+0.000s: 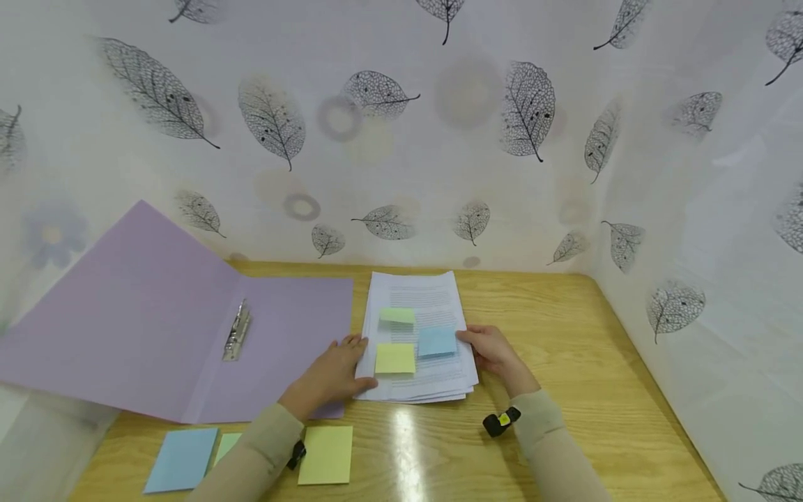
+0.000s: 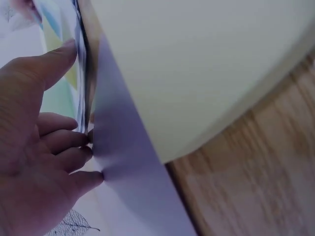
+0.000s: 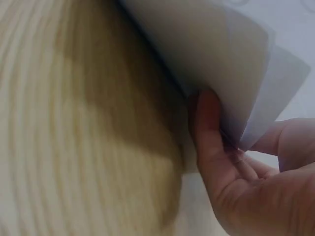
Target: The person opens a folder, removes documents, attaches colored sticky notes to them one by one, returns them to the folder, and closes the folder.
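A stack of printed sheets (image 1: pixel 433 296) lies on the table beside the folder, its lower edges slightly fanned. On its top page sit a green sticky note (image 1: pixel 397 316), a yellow sticky note (image 1: pixel 395 358) and a blue sticky note (image 1: pixel 437 341). My left hand (image 1: pixel 335 369) rests against the stack's left side, thumb at the paper edge; in the left wrist view some fingertips touch the purple folder (image 2: pixel 123 132). At the right edge, my right hand (image 1: pixel 495 352) pinches the sheets (image 3: pixel 206 44) between thumb and fingers, lifting that side slightly off the wood.
The purple folder (image 1: pixel 282 321) lies spread at left with its cover raised against the wall and a metal clip (image 1: pixel 237 333) inside. In front are a blue pad (image 1: pixel 182 460), a partly hidden green pad (image 1: pixel 226 446) and a yellow pad (image 1: pixel 325 455). Leaf-patterned cloth hangs behind.
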